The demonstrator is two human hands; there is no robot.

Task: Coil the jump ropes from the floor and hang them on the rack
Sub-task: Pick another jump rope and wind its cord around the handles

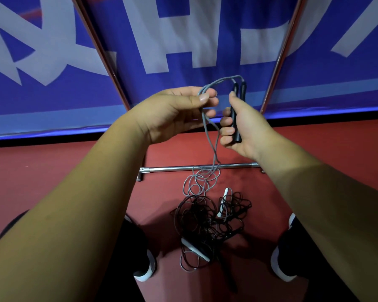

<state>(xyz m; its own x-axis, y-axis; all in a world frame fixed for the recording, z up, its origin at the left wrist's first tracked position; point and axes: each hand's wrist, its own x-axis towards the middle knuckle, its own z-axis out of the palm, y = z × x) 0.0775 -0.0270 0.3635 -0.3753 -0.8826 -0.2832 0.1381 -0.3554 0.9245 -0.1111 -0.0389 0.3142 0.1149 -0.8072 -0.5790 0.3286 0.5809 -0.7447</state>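
My right hand (240, 127) grips the two black handles (236, 110) of a grey jump rope (212, 138), held upright side by side. My left hand (179, 112) pinches the grey cord between thumb and fingers just left of the handles. From there the cord arcs up to the handle tops and hangs down in a double strand to a loose grey heap (201, 182) on the red floor. A tangle of black jump ropes (207, 219) with white handles (224, 201) lies on the floor between my feet.
The rack's chrome base bar (179, 168) runs across the floor ahead, and its two uprights (100, 53) slant up in front of a blue banner with white letters. My two shoes (146, 269) flank the rope pile.
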